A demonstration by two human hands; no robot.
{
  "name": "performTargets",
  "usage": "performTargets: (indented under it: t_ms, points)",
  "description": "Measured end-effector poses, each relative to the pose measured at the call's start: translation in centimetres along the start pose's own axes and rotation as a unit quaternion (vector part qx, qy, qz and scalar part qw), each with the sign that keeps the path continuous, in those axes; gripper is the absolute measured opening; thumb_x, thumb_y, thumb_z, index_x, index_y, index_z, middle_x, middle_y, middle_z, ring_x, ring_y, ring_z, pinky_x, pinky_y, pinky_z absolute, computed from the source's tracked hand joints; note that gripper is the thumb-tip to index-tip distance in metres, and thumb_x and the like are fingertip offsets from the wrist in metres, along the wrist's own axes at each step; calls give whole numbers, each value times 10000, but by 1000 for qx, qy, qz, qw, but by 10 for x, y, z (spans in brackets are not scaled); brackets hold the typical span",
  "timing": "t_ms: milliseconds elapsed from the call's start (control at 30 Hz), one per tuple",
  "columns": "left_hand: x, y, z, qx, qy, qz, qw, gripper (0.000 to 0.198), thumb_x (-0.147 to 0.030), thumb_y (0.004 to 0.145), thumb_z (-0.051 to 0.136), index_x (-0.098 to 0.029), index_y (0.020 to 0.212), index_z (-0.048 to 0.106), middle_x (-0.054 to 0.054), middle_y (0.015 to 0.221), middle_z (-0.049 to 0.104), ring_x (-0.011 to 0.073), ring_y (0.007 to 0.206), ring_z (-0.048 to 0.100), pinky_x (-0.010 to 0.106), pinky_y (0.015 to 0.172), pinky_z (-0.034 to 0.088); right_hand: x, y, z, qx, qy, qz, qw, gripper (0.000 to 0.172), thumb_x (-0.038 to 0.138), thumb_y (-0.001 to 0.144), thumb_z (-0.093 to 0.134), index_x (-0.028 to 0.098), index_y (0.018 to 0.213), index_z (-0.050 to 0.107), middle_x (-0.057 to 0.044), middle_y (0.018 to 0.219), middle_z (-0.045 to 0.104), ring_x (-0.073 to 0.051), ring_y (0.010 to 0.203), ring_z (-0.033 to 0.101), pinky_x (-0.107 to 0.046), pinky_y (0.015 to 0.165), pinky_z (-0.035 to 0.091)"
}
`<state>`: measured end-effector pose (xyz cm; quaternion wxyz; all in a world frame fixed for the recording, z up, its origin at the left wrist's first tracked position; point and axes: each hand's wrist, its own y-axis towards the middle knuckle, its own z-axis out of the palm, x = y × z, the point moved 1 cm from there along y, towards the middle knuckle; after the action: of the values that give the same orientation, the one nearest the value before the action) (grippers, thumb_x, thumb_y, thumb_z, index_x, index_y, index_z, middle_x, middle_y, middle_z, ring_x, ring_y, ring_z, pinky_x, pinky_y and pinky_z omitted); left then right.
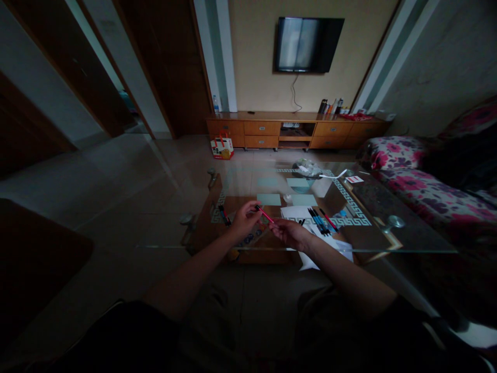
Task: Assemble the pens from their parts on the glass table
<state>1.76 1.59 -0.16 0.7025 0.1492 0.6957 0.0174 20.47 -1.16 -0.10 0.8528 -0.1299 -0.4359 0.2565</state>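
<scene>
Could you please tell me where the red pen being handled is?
In the head view, the red pen is just below centre, held between the left hand and right hand over the glass table, left of the blue pens.

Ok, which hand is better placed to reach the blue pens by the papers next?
Probably the right: the right hand is nearer the blue pens than the left hand, though both hold the red pen.
</scene>
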Motion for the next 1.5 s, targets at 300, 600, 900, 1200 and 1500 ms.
performTargets:
  t_ms: [300,600,900,1200,1500]
  points:
    - [1,1,0,-19,1,0,1000,380,-378,834,682,-168,1138,595,42,906,656,100,586,631,214,547,520,0,2,-3,-4,9,-3,1000,122,32,874,550,105,926,633,-68,755,725,-97,646,692,-156,631,584]
    - [1,1,-2,-36,-12,-20,999,395,-392,826,689,-176,1140,585,43,930,665,92,576,629,209,548,514,0,1,-3,-3,-13,-23,1000,103,66,835,624,124,916,649,-51,764,728,-90,657,687,-131,602,566]
    - [12,5,-5,-66,-4,-9,998,383,-394,841,662,-179,1146,575,43,939,646,100,591,635,216,544,518,0,4,-7,-30,-122,-69,990,81,117,848,596,147,907,643,-34,739,710,-84,627,657,-158,589,554]
    - [37,9,-7,-50,60,-33,996,325,-338,865,630,-169,1140,591,40,880,652,92,561,603,196,519,485,-3,20,-28,-113,-415,-215,877,57,213,747,690,176,791,690,-25,710,706,-157,652,649,-246,621,512]
    - [63,14,3,-15,171,-42,984,250,-145,756,694,-171,988,604,-16,735,632,128,676,612,233,667,488,-3,27,-34,-100,-629,-271,722,139,168,764,662,189,848,772,-54,855,766,-209,810,702,-275,776,513]
